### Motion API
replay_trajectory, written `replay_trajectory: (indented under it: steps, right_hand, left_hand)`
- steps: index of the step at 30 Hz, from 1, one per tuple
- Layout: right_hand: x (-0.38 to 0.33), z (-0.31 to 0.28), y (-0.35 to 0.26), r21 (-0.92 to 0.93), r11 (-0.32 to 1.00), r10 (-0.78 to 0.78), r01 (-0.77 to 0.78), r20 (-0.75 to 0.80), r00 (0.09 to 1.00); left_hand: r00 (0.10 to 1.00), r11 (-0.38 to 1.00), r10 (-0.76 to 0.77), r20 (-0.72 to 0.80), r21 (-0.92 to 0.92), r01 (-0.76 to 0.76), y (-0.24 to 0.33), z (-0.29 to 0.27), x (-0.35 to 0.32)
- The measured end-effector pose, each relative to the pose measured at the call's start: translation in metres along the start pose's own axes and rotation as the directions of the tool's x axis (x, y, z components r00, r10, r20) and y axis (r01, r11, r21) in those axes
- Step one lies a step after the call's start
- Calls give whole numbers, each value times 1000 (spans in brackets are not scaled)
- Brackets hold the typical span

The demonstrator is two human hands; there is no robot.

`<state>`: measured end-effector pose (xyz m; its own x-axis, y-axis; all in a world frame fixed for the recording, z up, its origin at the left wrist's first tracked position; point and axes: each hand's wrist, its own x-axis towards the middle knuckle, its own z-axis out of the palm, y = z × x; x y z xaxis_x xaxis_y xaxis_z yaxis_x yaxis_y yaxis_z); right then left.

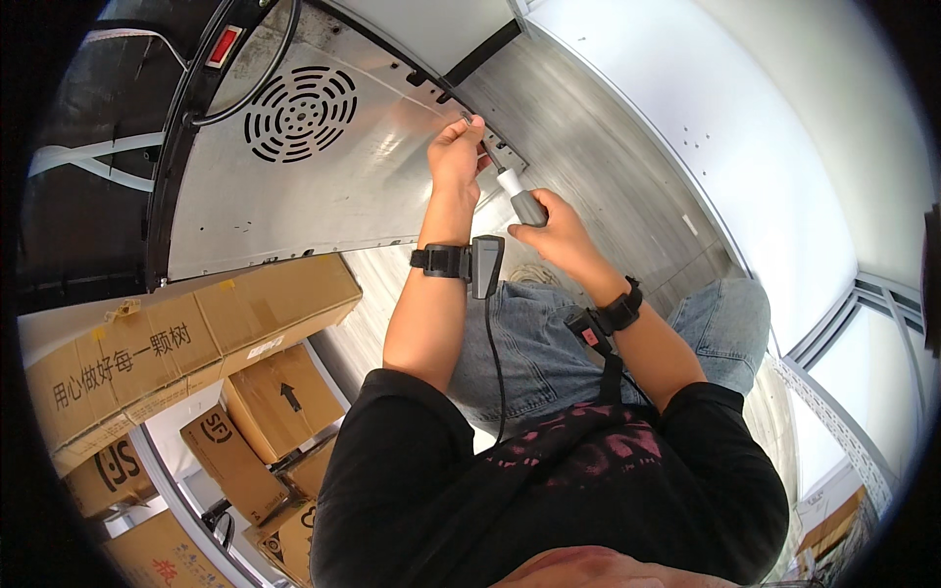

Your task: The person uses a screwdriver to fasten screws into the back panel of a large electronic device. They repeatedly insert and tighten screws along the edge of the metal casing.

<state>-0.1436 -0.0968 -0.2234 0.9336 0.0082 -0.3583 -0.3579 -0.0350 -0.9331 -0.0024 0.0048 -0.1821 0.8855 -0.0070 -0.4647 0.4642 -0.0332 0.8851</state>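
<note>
My right hand (551,227) is wrapped round the grey and white handle of a screwdriver (527,204). Its shaft points up and left to the edge of a large metal panel (382,167) with a round slotted vent (301,115). Close to the panel's right edge, my left hand (458,157) pinches with thumb and fingers beside the screwdriver's tip. Whatever sits between those fingertips is too small to make out. Small holes and notches run along the panel's edge.
A black frame with a red switch (224,46) and a cable (279,73) borders the panel on the left. Cardboard boxes (284,400) fill a shelf at lower left. Grey wood-look floor (578,127) and a white wall panel (686,108) lie to the right.
</note>
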Motion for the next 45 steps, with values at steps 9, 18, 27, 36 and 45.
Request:
replay_trajectory:
  steps: [9, 18, 27, 36, 45]
  right_hand:
    - [5, -8, 9, 490, 854, 106, -174, 163, 981]
    - [14, -1, 14, -148, 988, -52, 49, -19, 998]
    - [0, -14, 2, 525, 824, 103, -212, 230, 968]
    - [-1, -13, -5, 62, 998, 23, -31, 136, 990]
    - [1, -17, 15, 367, 920, 93, -133, 126, 988]
  left_hand:
    - [1000, 996, 4, -4, -84, -4, -4, 1, 5]
    - [1000, 999, 18, 4, -27, -18, -2, -2, 7]
    - [1000, 984, -5, 24, -177, 9, 3, 1, 1]
    - [1000, 995, -16, 24, -99, 18, -2, -8, 13]
    - [996, 988, -49, 76, -140, 59, 5, -5, 6]
